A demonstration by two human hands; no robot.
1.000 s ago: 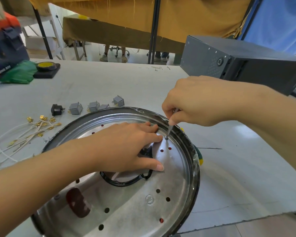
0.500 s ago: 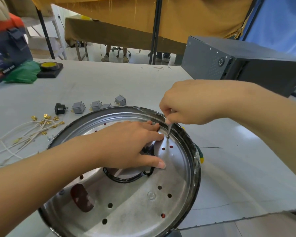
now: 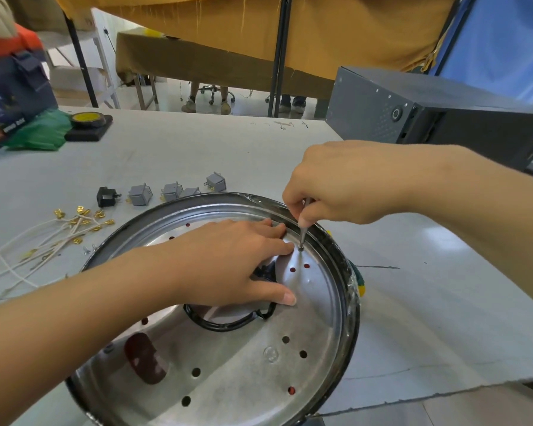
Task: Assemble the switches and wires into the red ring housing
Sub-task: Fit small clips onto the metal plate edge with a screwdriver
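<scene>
Switches (image 3: 179, 192) lie behind the pan (image 3: 326, 321); left hand (image 3: 228, 265) flat inside, right hand's (image 3: 345, 186) grip pinching screwdriver (image 3: 302, 233).

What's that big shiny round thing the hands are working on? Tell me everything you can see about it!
It is a big round metal pan, silvery and shiny, with a raised dark rim. Small round holes dot its floor, some showing red through them, and a dark red oval patch sits near the front left. A black ring circles an opening in its middle. It lies flat on the grey table. The left hand presses flat on it, and the right hand holds a thin metal tool whose tip touches the pan near the far rim.
</scene>
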